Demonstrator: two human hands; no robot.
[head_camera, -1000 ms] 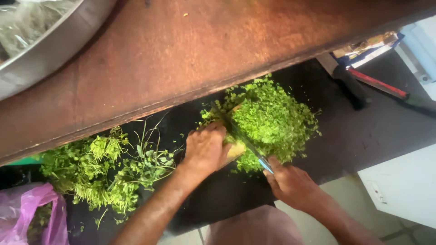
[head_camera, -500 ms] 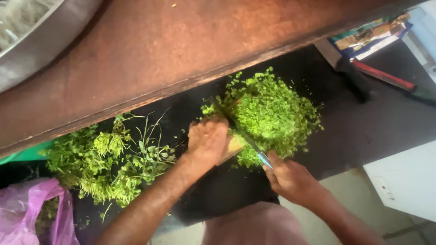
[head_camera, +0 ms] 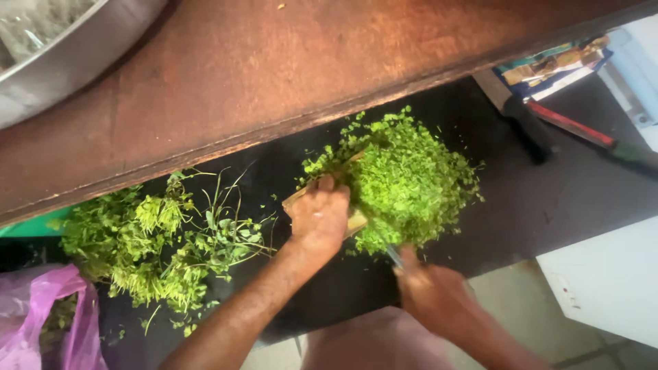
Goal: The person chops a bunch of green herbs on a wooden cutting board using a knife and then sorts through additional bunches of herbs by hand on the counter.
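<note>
light: bright, even daylight | glare: white at right edge | blur: slight softness throughout

A pile of chopped herbs (head_camera: 404, 181) is heaped on a cutting board (head_camera: 356, 220) at the middle of the table (head_camera: 569, 199). The left hand (head_camera: 319, 216) is laid on the board at the pile's left edge; the right hand (head_camera: 432, 296) is placed nearer the body, below the pile, closed around a knife (head_camera: 392, 255). Uncut herb stalks (head_camera: 157, 243) are spread to the left, with a plastic bag (head_camera: 41, 322) at the far left. A wooden shelf (head_camera: 274, 75) is set behind, and a metal bowl (head_camera: 62, 41) stands on it. Another knife (head_camera: 521, 120) is laid to the right.
</note>
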